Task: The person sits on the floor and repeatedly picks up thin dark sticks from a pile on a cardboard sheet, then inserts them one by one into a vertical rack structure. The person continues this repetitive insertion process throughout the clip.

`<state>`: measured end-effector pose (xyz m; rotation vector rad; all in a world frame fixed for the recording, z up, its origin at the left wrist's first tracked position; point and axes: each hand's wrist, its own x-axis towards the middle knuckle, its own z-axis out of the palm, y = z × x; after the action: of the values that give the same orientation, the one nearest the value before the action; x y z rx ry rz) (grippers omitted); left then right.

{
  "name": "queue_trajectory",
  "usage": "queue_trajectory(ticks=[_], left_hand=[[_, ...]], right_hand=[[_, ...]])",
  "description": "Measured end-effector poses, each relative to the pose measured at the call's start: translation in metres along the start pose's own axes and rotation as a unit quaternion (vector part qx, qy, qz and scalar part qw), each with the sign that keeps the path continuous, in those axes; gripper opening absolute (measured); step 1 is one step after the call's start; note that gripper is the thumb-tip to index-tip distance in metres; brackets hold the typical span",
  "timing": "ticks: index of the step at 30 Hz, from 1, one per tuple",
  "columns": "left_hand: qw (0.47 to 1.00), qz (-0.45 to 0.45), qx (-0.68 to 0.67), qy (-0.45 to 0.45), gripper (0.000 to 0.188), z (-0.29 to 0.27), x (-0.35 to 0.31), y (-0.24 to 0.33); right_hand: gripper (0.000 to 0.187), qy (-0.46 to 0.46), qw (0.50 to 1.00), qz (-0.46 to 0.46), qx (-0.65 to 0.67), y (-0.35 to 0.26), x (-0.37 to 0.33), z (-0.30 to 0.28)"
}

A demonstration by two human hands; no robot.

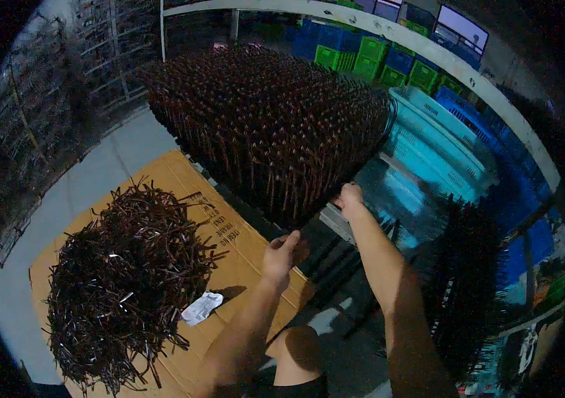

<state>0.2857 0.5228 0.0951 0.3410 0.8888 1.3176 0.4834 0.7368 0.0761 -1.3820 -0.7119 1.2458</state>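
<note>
A big dense block of dark brown upright stick-like pieces with pale tips stands in front of me. At its nearest corner is my left hand, thumb raised and fingers curled; what they close on is hidden. Along the block's lower right edge, my right hand is closed with its fingertips at the rim, and I cannot make out what is in them. To the left, a tangled heap of loose dark brown strips lies on a flat cardboard sheet. A crumpled white scrap rests beside the heap.
Light blue plastic crates stand at the right behind my right hand. A dark bristly stack rises beside my right forearm. Green crates and blue ones line the back beyond a pale metal rail. My knee shows below.
</note>
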Motion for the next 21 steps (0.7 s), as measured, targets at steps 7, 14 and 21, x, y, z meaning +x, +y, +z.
queue_trajectory(ticks=[7,14,21], left_hand=[[0.986,-0.026,0.154,-0.049,0.018,-0.057,-0.078,-0.027],[0.978,-0.008,0.190,-0.081,0.020,-0.111,-0.179,-0.039],[0.980,-0.112,0.125,0.111,0.027,-0.159,-0.295,-0.040]], right_hand=[[0.033,0.004,1.000,0.005,0.012,0.010,-0.055,0.045],[0.028,0.045,0.816,-0.113,-0.566,-0.048,-0.063,-0.022],[0.017,0.308,0.590,-0.158,-0.729,-0.096,-0.126,-0.204]])
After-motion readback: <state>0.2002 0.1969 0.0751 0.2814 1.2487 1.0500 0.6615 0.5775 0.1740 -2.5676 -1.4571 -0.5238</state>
